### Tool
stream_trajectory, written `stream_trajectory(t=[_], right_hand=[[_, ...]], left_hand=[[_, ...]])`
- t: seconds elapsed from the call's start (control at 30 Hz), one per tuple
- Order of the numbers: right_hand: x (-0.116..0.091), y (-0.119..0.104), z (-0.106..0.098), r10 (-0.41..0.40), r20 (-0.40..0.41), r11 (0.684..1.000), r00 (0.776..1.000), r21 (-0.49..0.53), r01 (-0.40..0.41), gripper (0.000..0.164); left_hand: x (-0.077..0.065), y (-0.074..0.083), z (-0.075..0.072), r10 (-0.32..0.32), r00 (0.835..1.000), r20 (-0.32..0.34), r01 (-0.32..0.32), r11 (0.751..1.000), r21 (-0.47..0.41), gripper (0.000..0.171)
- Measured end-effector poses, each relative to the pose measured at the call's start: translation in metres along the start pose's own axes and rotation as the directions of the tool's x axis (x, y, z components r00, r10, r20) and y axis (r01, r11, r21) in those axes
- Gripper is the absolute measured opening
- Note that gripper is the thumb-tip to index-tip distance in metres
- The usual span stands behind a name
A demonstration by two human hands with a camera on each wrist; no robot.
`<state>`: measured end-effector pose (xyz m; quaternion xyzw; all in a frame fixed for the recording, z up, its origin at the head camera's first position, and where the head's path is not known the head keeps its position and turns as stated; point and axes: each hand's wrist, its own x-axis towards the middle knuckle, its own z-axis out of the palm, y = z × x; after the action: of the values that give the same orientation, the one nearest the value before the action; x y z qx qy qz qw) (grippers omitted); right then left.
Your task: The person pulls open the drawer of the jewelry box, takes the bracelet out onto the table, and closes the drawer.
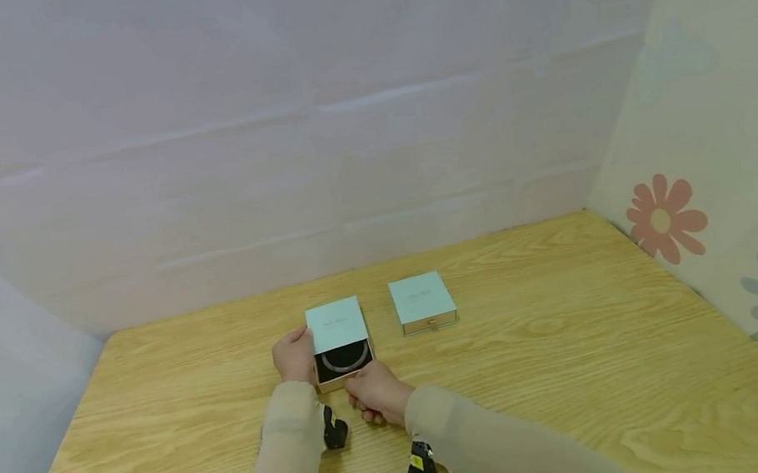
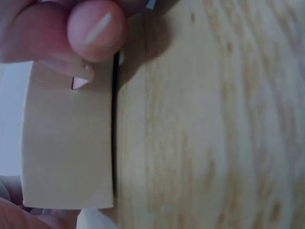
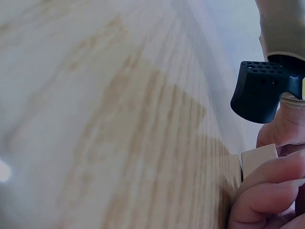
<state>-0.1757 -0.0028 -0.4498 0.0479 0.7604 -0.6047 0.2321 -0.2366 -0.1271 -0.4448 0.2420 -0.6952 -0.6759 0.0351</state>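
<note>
A pale mint drawer-style gift box (image 1: 336,322) lies on the table, its inner drawer (image 1: 332,385) slid partway out toward me. Inside, on black padding, sits a ring-shaped bangle (image 1: 347,370). My left hand (image 1: 294,359) grips the box's left side, thumb near the top edge. At the drawer's front, my right hand (image 1: 377,390) pinches a small ribbon tab (image 2: 80,83). The left wrist view shows the drawer's plain beige front up close, with right fingertips (image 2: 97,31) over the tab. Curled right fingers (image 3: 267,200) also appear in the right wrist view.
To the right of the opened box, a second matching mint box (image 1: 423,298) stands closed on the wooden table (image 1: 560,357). A pale wall covering (image 1: 334,151) rises behind the table. Black wrist cameras (image 1: 421,468) hang below both sleeves.
</note>
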Motion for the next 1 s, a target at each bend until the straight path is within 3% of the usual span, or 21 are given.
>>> stream_trajectory(t=[0.37,1.0], right_hand=[[-0.0009,0.0014,0.0014,0.011,0.003,1.0,1.0,0.008,-0.011,0.043],[-0.0054,0.0038,0.0016,-0.008,0.007,1.0,1.0,0.017,0.008,0.044]], left_hand=[[-0.001,0.0026,-0.0012,-0.007,1.0,0.001,0.007,0.999,0.05,0.035],[-0.0012,0.0036,0.0008,-0.001,1.0,-0.016,0.002,1.0,0.03,0.034]])
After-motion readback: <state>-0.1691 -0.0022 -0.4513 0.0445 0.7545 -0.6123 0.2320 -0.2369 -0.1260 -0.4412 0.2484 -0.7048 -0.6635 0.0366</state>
